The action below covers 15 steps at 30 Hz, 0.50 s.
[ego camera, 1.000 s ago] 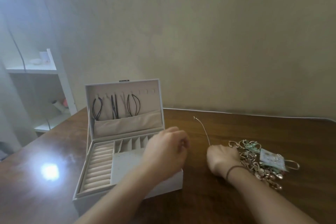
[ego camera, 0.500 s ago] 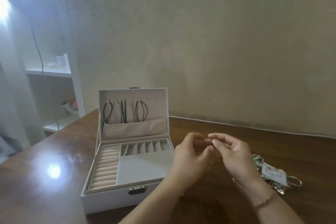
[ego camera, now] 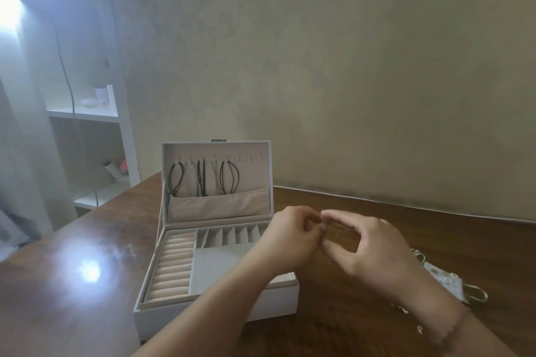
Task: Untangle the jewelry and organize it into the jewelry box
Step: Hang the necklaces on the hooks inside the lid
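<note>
Where the two forearms enter from the bottom edge, they rise over a brown wooden table (ego camera: 72,298) and meet just right of the open white jewelry box (ego camera: 214,303). The left hand (ego camera: 290,243) has curled fingers, and the right hand (ego camera: 368,249) pinches thumb and forefinger; their fingertips touch. Something thin seems pinched between them, but it is too fine and blurred to identify, so what either hand grasps cannot be told. To the right of the box, mostly hidden behind the right wrist, lies the tangled jewelry pile (ego camera: 446,281), showing a pale dotted card and a loop. Inside the box, cream ring rolls fill the left section, small dividers line the back, and a flat pad sits beside them. Its upright lid (ego camera: 217,182) holds black cord necklaces (ego camera: 203,180) on hooks above a pocket. No writing is readable anywhere. Behind the box to the left stands a white shelf unit (ego camera: 87,116), overexposed by glare.
</note>
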Motion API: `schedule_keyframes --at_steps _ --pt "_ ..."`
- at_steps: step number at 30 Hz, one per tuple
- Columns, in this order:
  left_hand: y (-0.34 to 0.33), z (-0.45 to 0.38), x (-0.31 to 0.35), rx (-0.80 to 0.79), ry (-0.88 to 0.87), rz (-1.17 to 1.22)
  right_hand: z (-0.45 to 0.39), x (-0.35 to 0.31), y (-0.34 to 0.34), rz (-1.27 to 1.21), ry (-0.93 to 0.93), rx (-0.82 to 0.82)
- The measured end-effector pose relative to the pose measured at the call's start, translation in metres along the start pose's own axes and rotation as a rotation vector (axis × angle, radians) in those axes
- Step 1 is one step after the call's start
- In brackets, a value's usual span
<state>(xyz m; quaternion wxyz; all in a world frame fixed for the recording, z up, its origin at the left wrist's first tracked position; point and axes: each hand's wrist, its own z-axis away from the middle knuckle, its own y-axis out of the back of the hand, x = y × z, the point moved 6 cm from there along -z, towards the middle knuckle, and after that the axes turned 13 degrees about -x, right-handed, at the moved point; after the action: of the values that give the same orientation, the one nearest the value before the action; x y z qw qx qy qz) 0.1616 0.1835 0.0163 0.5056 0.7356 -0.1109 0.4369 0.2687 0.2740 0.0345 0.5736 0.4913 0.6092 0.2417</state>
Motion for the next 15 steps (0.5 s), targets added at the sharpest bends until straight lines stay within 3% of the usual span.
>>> schedule_keyframes --at_steps 4,6,9,11,15 --pt "0.014 0.008 0.005 -0.212 -0.107 -0.273 -0.006 0.001 -0.003 0.218 -0.089 -0.102" --pt "0.024 0.012 0.003 -0.247 -0.143 -0.3 -0.011 0.005 -0.009 0.076 -0.081 -0.169" --pt "0.047 0.013 -0.009 -0.151 -0.134 -0.292 -0.018 0.016 -0.014 -0.091 -0.092 -0.183" --pt "0.063 0.012 -0.022 -0.08 -0.112 -0.238 -0.024 0.024 -0.017 -0.363 -0.12 -0.187" --pt "0.085 0.008 -0.046 -0.018 -0.07 -0.121 -0.041 0.02 -0.032 -1.152 -0.14 -0.257"
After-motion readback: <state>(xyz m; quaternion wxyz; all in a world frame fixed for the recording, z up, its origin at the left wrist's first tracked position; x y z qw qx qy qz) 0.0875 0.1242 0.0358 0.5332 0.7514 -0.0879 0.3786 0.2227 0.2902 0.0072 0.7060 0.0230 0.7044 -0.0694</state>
